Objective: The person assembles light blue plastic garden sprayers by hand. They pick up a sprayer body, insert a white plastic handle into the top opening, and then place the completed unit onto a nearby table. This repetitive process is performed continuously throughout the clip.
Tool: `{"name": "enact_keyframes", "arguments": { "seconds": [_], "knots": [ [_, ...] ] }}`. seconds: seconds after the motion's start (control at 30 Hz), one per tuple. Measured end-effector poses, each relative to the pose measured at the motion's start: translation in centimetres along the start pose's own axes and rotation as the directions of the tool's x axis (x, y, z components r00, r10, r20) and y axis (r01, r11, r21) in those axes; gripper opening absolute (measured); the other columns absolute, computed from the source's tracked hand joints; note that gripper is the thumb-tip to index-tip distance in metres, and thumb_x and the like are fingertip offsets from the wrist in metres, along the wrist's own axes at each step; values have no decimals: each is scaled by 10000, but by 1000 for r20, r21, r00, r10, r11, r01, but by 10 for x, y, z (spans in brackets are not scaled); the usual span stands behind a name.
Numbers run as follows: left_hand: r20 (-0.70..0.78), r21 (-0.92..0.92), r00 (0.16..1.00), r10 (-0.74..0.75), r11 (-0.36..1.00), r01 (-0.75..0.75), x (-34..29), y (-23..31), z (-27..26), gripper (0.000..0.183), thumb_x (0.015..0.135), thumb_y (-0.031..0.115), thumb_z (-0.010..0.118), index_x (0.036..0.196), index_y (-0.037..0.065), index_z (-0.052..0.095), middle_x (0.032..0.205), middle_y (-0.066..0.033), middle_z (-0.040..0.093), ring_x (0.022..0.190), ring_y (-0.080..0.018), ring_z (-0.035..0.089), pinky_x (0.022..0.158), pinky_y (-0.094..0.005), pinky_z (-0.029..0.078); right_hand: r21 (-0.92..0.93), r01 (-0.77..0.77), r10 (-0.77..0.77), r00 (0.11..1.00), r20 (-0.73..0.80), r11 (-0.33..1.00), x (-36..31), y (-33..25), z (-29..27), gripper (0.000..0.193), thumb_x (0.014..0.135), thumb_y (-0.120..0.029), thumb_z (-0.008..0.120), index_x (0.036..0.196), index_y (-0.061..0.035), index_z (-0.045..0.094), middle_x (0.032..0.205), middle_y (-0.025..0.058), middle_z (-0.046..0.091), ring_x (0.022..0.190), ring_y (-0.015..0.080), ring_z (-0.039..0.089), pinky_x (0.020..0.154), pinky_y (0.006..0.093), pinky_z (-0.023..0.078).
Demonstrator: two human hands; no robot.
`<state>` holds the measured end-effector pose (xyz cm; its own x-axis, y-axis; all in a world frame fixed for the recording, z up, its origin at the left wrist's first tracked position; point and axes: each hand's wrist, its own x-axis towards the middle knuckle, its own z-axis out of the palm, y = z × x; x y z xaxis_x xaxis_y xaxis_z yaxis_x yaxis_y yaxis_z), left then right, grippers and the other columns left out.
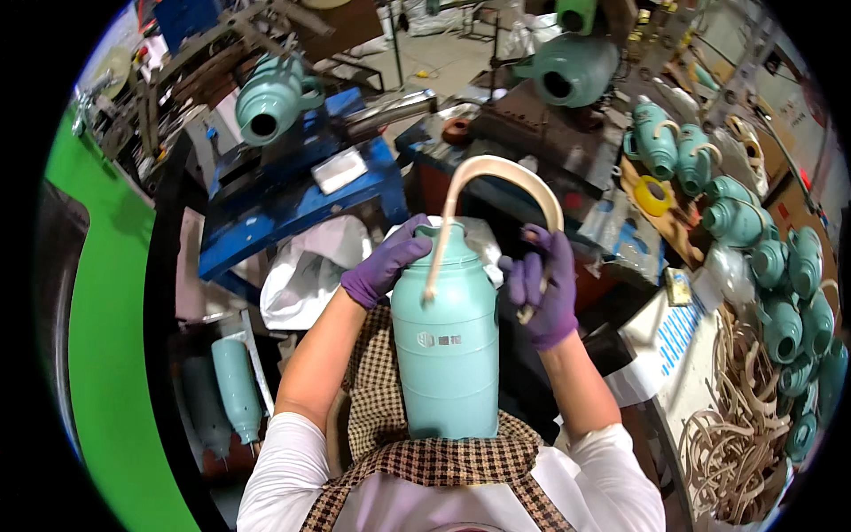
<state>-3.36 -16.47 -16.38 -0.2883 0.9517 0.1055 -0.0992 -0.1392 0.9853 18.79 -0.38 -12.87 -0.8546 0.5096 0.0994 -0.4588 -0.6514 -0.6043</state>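
Flask (445, 355) stands upright on the person's lap, near centre, base against a checked apron (425, 461). Teal plastic body, smooth, narrow shoulder, small grey mark on the front; top opening hidden behind the hands.

Handle (496, 191), a cream curved strip, arches over the flask top. Its left end sits against the flask's upper front and looks seated, judged by how it lies flush. Its right end is off the flask, held out to the right, so fitting looks about half done: one end on, one end left.

Left hand (386, 264), purple glove, curled over the flask shoulder, gripping and steadying it. Right hand (542, 288), purple glove, closed around the handle's free right end, just right of the flask, not touching the body as far as I can tell.

Right of the lap, a heap of loose cream strips (731, 443) in a bin. Beyond it, many teal flasks (780, 284), some with handles fitted, stacked along the right. Far left, a blue machine frame (292, 191) with a flask lying on top (270, 99), mouth toward the camera. Far centre, a darker flask (572, 69) on its side. Roll of yellow tape (654, 195) far right.
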Motion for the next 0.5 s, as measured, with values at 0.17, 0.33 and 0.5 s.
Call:
{"name": "enact_keyframes", "arguments": {
  "seconds": [0.17, 0.33, 0.5],
  "knots": [
    [-104, -230, 992, 66, 969, -89, -37, -6, -10, 526, 856, 340, 761, 1180, 77, 441, 1362, -263, 550, 1203, -345, 604, 1001, -422, 531, -182, -209, 190, 975, -115, 961, 33, 42, 32, 381, 1038, -448, 427, 850, -126, 507, 410, -24, 243, 343, 130, 248, 602, 217, 422],
    [-73, -347, 990, 117, 928, -135, -48, -24, -29, 524, 812, 335, 803, 1174, 55, 547, 1347, -261, 558, 1152, -363, 631, 966, -443, 557, -341, -157, 192, 979, 71, 927, 40, 46, 42, 391, 1033, -376, 386, 745, -115, 432, 383, -23, 247, 318, 142, 188, 591, 227, 413],
    [-63, -665, 994, 88, 739, -107, -42, 1, 14, 628, 816, 269, 780, 1352, 48, 538, 1341, -235, 577, 1207, -342, 607, 1021, -458, 524, -574, -76, 163, 982, 100, 815, 35, 37, 39, 204, 932, -202, 563, 804, -44, 584, 619, 2, 528, 462, 93, 424, 573, 226, 418]
  ]
}}
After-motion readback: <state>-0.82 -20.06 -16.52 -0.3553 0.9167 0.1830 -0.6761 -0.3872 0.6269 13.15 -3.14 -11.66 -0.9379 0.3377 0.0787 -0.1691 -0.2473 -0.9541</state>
